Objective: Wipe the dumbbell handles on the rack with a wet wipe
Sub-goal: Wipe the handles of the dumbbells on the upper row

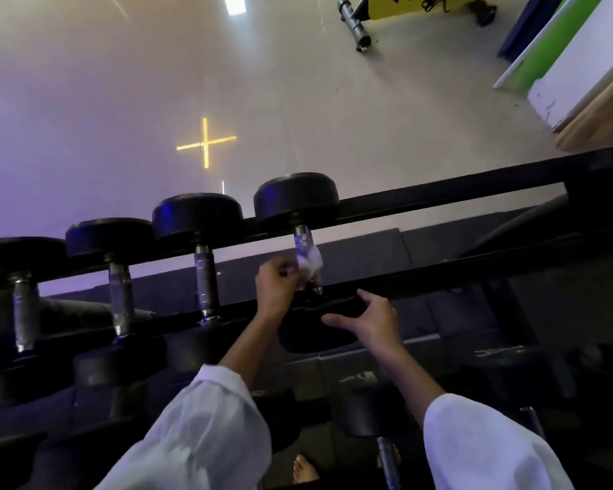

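Pinches wet wipe (312, 260) with left hand (276, 286) against near end of rightmost handle (302, 240), lying lengthwise straight away; rests right hand (368, 323), fingers released, beside it.

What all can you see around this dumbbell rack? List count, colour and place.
dumbbells: four on top tier, black heads, metal handles; more below
rack: one, black, across the frame
wet wipe: one, white, on the rightmost top handle
floor cross: one, yellow, beyond the rack
machine: one, yellow, top edge
box: one, green and white, upper right
foot: one, bare, bottom edge
sleeves: two, white, bottom
left hand: one, pinching the wet wipe
right hand: one, fingers straight, on that dumbbell's near head
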Motion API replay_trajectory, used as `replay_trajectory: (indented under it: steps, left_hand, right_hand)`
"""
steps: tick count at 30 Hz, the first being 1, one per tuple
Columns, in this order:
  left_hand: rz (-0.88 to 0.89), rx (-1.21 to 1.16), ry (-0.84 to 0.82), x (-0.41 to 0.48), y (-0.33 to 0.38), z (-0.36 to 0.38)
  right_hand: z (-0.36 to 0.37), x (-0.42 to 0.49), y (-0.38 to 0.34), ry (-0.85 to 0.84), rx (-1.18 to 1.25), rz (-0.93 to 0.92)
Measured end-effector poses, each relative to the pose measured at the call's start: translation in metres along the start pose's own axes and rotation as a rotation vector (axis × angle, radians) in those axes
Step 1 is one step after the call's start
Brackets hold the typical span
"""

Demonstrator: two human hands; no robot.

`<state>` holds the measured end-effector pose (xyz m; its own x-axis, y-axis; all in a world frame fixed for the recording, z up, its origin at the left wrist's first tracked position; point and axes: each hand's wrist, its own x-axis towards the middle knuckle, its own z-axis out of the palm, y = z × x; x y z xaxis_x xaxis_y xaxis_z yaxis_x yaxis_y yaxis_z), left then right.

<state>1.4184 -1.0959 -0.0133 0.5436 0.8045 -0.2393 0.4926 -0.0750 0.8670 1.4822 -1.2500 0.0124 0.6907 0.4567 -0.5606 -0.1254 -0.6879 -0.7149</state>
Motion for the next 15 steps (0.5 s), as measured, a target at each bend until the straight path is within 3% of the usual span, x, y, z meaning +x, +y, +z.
replay_trajectory:
  steps: [4,10,15]
  left_hand:
    - [-0.204,-0.614,0.069,0.043,0.019,0.009]
    - [-0.535,-0.476,-0.258,0.006,0.009,-0.003]
    - [-0.514,-0.919,-0.151,0.049,0.038,0.001]
  right_hand:
    - [0.001,0.0,0.001,-0.004,0.012,0.003]
    - [0.001,0.0,0.003,0.008,0.014,0.013]
    - [0.001,-0.001,0.003,-0.005,0.019,0.014]
